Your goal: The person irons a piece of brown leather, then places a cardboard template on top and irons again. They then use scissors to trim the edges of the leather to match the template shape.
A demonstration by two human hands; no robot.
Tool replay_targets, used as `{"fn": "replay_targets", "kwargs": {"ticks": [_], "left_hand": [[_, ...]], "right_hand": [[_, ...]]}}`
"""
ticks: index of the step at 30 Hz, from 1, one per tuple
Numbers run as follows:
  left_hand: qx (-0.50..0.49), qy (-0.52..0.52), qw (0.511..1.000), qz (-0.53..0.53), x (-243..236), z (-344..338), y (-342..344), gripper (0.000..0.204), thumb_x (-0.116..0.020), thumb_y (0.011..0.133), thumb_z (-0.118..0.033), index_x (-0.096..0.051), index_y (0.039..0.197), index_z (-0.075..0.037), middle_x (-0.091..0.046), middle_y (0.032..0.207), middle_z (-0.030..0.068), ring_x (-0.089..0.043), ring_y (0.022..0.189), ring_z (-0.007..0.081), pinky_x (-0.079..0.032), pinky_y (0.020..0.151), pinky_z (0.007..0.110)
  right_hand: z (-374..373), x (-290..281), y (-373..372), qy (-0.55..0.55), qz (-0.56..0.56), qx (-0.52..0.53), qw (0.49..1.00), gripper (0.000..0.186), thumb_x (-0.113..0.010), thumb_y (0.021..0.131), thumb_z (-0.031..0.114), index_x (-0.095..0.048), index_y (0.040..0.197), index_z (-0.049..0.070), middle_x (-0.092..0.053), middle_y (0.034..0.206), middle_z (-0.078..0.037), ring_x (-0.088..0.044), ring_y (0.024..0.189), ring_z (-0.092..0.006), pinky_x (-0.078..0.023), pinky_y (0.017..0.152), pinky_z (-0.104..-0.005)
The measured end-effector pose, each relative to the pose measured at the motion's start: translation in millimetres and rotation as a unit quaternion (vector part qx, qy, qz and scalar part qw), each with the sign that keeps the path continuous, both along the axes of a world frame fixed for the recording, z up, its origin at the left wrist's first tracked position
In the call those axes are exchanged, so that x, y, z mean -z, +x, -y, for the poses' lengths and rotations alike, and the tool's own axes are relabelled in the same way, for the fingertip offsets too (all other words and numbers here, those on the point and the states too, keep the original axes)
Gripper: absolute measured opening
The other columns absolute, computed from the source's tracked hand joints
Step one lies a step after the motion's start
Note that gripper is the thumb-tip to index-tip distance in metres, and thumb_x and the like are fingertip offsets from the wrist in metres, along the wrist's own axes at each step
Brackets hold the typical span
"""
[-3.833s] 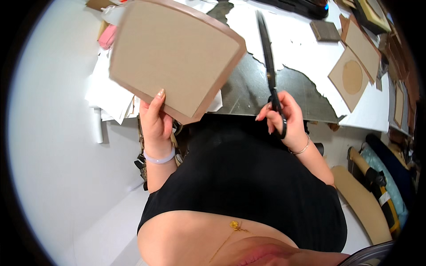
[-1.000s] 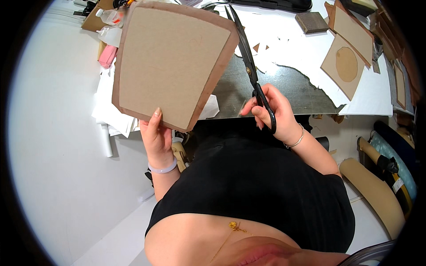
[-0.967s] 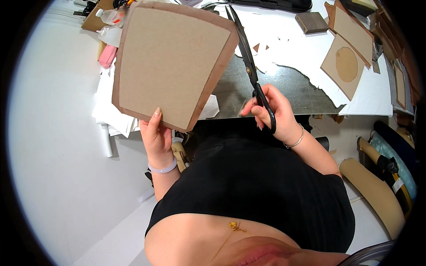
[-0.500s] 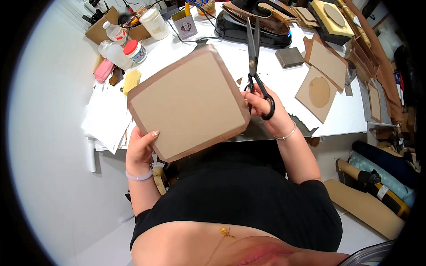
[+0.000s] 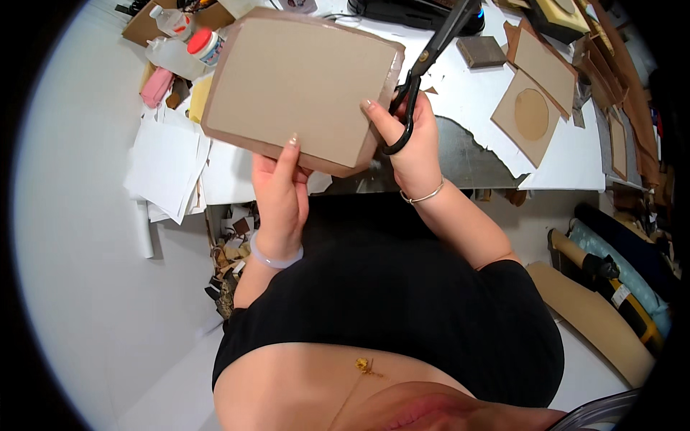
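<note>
A tan board [image 5: 295, 90] with a brown border wrapped or glued along its edges is held up above the table. My left hand [image 5: 279, 197] grips its near edge, thumb on the tan face and fingers behind. The black-handled scissors [image 5: 424, 61] hang in my right hand [image 5: 415, 140], a loop around it and the blades pointing up and away. My right thumb also presses on the board's right side, so this hand steadies the board too. The fingers behind the board are partly hidden.
White paper sheets [image 5: 167, 161] lie at the left, near a red-lidded jar [image 5: 206, 47] and pink pouch [image 5: 157, 87]. A dark block [image 5: 481, 52] and a board with a round piece [image 5: 530, 115] sit right. A dark mat [image 5: 460, 154] edges the table [image 5: 575, 169].
The board has turned and moved farther away. My left hand has shifted right along its near edge. My right thumb has come onto the board, with the scissors still in that hand.
</note>
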State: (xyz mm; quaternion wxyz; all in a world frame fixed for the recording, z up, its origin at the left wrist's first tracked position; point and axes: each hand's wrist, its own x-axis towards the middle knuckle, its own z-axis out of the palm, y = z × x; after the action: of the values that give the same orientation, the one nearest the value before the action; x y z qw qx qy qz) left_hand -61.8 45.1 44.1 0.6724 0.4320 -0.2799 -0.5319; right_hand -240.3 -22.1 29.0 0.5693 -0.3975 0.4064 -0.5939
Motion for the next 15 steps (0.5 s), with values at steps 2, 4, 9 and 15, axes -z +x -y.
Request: {"fn": "replay_targets", "kwargs": {"ticks": [2, 4, 9, 15], "left_hand": [[-0.011, -0.007, 1.0, 0.005, 4, 1, 13, 0.045, -0.06, 0.104, -0.01, -0.045, 0.147, -0.005, -0.06, 0.139, 0.0098, -0.062, 0.124, 0.0219, -0.054, 0.102, 0.041], [-0.047, -0.008, 0.999, 0.006, 2, -2, 31, 0.046, -0.059, 0.103, -0.007, -0.045, 0.147, -0.004, -0.06, 0.139, 0.0102, -0.062, 0.124, 0.0225, -0.054, 0.103, 0.041], [-0.075, -0.014, 0.997, 0.018, -6, -12, 68, 0.056, -0.059, 0.101, -0.007, -0.04, 0.154, -0.004, -0.056, 0.144, 0.0113, -0.056, 0.133, 0.0231, -0.048, 0.111, 0.041], [-0.081, -0.011, 0.995, 0.054, -8, -17, 69, 0.06, -0.06, 0.101, -0.008, -0.037, 0.156, -0.004, -0.054, 0.146, 0.0118, -0.054, 0.135, 0.0238, -0.047, 0.112, 0.042]], "right_hand": [[-6, 4, -5, 0.014, 0.054, -0.031, 0.998, 0.031, -0.077, 0.096, 0.015, -0.052, 0.107, 0.001, -0.068, 0.098, -0.01, -0.066, 0.078, -0.0122, -0.054, 0.069, -0.0257], [-14, -1, -25, 0.054, 0.015, -0.097, 0.994, 0.026, -0.067, 0.103, 0.022, -0.051, 0.109, 0.003, -0.071, 0.098, -0.014, -0.066, 0.07, -0.0127, -0.053, 0.063, -0.0249], [-43, 24, -71, 0.034, 0.015, -0.292, 0.956, 0.03, -0.067, 0.101, 0.029, -0.051, 0.108, 0.005, -0.072, 0.1, -0.017, -0.059, 0.065, -0.0106, -0.053, 0.066, -0.0259], [-59, 25, -72, 0.054, 0.022, -0.342, 0.938, 0.048, -0.079, 0.093, 0.039, -0.048, 0.109, 0.006, -0.072, 0.101, -0.013, -0.061, 0.082, -0.0109, -0.052, 0.07, -0.0243]]}}
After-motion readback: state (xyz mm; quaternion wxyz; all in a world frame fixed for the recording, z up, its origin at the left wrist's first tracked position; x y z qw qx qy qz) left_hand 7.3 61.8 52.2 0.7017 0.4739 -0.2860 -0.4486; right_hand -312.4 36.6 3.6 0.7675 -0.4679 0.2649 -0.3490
